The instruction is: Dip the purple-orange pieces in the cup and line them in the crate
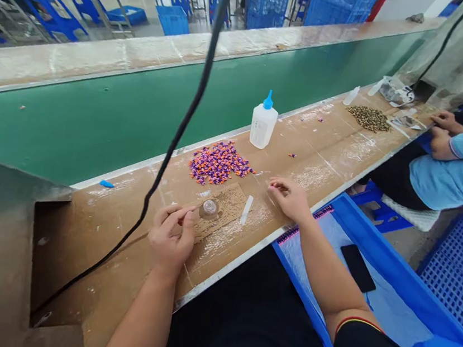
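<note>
My left hand [172, 235] is closed in a pinch at the left end of a cardboard piece [227, 207]; whatever its fingers hold is too small to make out. Just right of those fingertips, a small round clear dish [209, 209] sits on the cardboard. A white strip [246, 209] lies across the cardboard's right end. My right hand [289, 198] is over the bench further right, fingers curled together, their contents hidden. Behind the cardboard lies a pile of small purple and orange pieces [220, 162]. A white squeeze bottle [263, 122] with a blue nozzle stands upright beside the pile.
A black cable [188, 112] hangs across the view. Below my right arm, a blue crate [403, 290] holds a dark phone [358, 267]. Along the bench are a blue cap [106, 183] and a gold-coloured pile [369, 118], near a co-worker in light blue [460, 168].
</note>
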{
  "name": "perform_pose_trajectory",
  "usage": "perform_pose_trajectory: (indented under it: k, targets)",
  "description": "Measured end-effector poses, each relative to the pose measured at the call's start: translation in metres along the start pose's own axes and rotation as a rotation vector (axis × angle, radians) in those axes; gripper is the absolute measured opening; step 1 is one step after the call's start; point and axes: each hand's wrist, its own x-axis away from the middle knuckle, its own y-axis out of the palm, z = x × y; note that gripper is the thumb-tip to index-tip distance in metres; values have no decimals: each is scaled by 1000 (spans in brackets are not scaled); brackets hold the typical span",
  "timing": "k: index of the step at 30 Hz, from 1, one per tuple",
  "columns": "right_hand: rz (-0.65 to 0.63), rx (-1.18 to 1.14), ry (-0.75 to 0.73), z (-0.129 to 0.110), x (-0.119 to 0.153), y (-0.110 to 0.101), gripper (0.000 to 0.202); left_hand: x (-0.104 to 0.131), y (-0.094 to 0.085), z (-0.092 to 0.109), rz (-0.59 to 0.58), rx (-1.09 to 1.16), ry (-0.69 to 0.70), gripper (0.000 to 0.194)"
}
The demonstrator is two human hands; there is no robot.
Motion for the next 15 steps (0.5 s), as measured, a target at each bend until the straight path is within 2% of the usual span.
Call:
perform_pose_trajectory:
  k: [2, 4, 5, 6, 8, 9, 11, 13, 15]
  targets:
    - [227, -97, 78, 18, 10, -40, 33, -1, 0, 0, 8, 8, 9, 20]
    - [476, -86, 177, 43, 26, -85, 43, -2, 1, 0, 18, 20, 32, 17]
    - [561, -33, 248, 56, 38, -106, 48, -3, 2, 1, 22, 28, 47, 16]
    - [589, 39, 334, 69, 51, -122, 52, -4, 3, 1, 28, 34, 58, 15]
    - [470, 175, 513, 90, 83, -137, 54, -7, 5, 2, 50, 38, 52, 15]
    - [369, 209, 584, 97, 100, -135, 52, -8, 6, 2, 69, 40, 39, 16]
    - [150, 198, 681, 103, 136, -115, 42, -9, 7, 1, 98, 31, -8, 19]
    - [-62, 141, 749, 100, 167, -84, 30, -9, 7, -1, 111, 3, -74, 25]
    - [-236, 87, 797, 94, 187, -53, 22, -9, 7, -7, 59, -38, -187, 31]
